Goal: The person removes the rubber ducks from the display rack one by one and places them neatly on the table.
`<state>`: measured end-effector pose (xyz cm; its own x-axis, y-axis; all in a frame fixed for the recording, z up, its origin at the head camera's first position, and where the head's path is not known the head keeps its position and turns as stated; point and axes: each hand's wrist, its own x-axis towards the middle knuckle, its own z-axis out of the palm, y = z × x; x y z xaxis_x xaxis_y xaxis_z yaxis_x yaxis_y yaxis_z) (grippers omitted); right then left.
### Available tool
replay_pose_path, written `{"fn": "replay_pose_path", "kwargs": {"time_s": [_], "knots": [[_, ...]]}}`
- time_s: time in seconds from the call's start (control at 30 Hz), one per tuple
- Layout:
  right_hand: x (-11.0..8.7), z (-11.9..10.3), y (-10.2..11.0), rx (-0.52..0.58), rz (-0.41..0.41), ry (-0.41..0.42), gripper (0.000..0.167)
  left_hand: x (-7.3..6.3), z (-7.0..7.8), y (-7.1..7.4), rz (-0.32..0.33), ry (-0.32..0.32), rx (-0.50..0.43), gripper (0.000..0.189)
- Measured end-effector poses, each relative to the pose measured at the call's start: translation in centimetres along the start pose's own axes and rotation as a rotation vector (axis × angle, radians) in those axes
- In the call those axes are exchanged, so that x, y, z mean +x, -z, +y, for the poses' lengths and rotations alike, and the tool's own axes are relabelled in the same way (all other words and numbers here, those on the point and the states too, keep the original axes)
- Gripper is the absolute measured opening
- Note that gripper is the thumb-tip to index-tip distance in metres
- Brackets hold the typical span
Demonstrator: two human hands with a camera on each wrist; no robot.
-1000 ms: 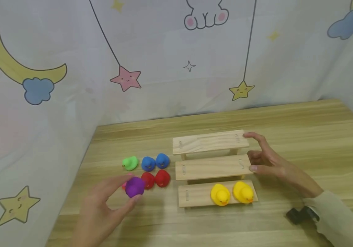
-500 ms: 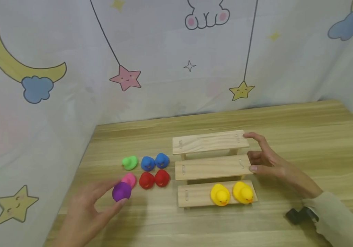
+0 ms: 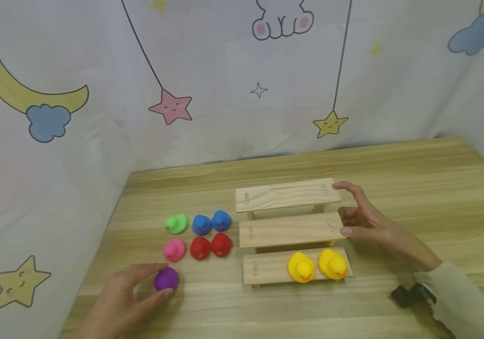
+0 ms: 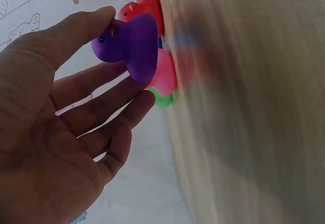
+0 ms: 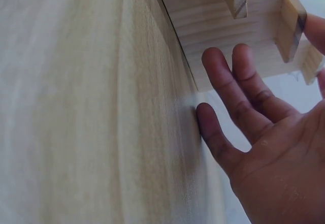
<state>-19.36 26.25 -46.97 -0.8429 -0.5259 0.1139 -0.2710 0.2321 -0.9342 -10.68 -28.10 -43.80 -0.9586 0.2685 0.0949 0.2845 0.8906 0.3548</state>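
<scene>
My left hand holds a purple rubber duck between thumb and fingertips, low over the table just in front of a pink duck. In the left wrist view the purple duck is upright, its head toward the thumb. A three-step wooden stand stands mid-table; two yellow ducks sit on the right part of its lowest step. My right hand grips the stand's right end, index finger at the top step and thumb at the middle one. Its other fingers lie beside the stand's side panel.
Left of the stand, two blue ducks and two red ducks stand in pairs, with a green duck beside the blue ones. A printed white cloth hangs behind the wood-grain table.
My left hand has carried the purple duck left and toward the front, lowering it toward the table. The pink duck behind it has come into full view. The right hand has stayed put.
</scene>
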Motion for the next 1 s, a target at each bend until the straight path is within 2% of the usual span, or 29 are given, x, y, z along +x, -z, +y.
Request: {"fn": "replay_pose_path", "kwargs": {"time_s": [0.3, 0.5, 0.77, 1.0], "knots": [[-0.1, -0.1, 0.0, 0.002, 0.008, 0.011, 0.088, 0.0, -1.3, -1.1, -0.006, -0.044, -0.04, 0.047], [-0.2, -0.2, -0.2, -0.053, 0.03, -0.031, 0.089, -0.2, -1.7, -1.4, -0.008, -0.048, -0.043, 0.048], [-0.1, 0.2, -0.1, -0.029, 0.026, -0.011, 0.09, 0.0, -1.8, -1.6, 0.037, -0.078, -0.03, 0.048], [0.1, 0.3, -0.1, 0.008, 0.003, 0.014, 0.09, -0.1, -2.0, -1.8, 0.099, -0.147, 0.001, 0.049]]}}
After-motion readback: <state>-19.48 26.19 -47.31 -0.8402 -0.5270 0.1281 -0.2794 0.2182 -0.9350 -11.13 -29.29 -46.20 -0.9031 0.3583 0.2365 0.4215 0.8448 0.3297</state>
